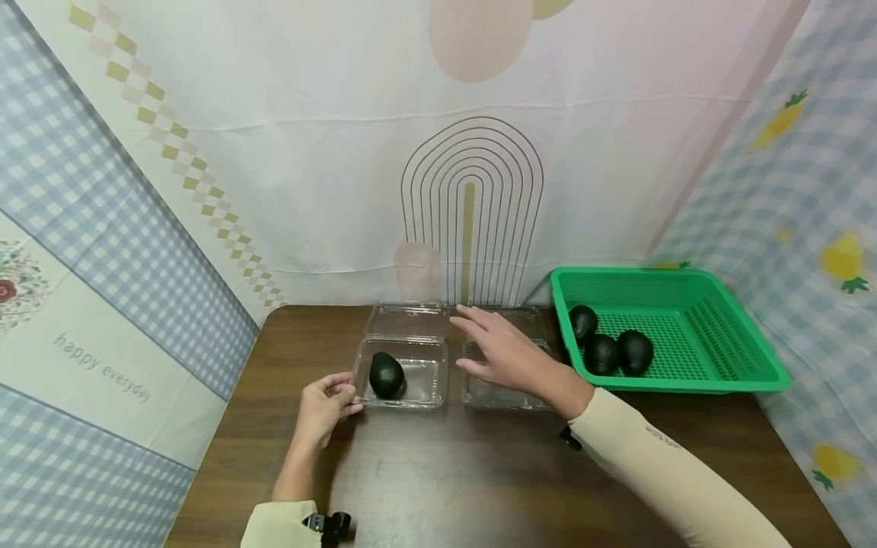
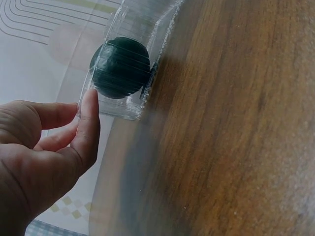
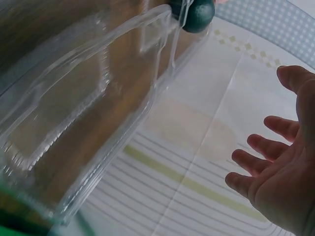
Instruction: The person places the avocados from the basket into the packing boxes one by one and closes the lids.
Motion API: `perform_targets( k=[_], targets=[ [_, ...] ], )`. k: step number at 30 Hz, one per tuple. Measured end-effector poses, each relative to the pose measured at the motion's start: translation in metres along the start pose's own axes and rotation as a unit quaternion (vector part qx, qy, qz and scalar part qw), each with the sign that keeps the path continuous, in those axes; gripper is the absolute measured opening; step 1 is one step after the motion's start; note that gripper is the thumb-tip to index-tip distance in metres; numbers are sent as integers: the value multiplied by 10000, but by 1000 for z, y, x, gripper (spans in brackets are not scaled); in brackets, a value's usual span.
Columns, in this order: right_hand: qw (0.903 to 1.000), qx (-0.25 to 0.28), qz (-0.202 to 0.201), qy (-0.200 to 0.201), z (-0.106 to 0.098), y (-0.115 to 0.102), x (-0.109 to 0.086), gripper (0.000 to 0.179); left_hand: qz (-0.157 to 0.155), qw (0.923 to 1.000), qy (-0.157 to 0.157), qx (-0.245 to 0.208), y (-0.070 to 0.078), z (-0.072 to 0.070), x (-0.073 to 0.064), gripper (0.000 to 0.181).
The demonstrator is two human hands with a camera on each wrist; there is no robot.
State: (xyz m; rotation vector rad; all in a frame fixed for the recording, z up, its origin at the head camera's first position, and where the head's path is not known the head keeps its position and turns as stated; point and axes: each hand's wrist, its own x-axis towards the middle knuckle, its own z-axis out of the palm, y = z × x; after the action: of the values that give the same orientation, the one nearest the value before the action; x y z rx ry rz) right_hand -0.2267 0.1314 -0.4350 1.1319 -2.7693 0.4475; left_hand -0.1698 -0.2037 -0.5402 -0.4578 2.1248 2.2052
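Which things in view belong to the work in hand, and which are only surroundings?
Probably part of the work:
left clear container, pinched by the left hand
avocado inside it
right clear container
green basket
its three avocados

Only surroundings:
wooden table
white printed cloth
blue checked cloths

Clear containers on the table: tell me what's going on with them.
A person's left hand pinches the edge of the left container, where one avocado sits. The right hand hovers over the right container, fingers spread and holding nothing; no avocado shows in that one. Both containers are open. Three more avocados lie in the green basket at the right.
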Motion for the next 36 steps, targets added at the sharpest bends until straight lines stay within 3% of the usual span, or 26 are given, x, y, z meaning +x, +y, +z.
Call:
perform_targets(
  k=[12,23,28,36],
  targets=[
    [9982,-518,286,106,-28,48,-55,75,-17,10000,-72,19,2,2,-1,41],
    [9934,-314,1094,-162,-50,92,-91,78,-69,10000,-56,33,0,-4,-4,41],
    [9874,31,1561,-240,-59,113,-103,78,-23,9999,-62,96,0,-8,-7,43],
    [9678,353,2400,-667,-78,156,-120,86,-60,9999,-123,95,2,-4,-2,42]
  ],
)
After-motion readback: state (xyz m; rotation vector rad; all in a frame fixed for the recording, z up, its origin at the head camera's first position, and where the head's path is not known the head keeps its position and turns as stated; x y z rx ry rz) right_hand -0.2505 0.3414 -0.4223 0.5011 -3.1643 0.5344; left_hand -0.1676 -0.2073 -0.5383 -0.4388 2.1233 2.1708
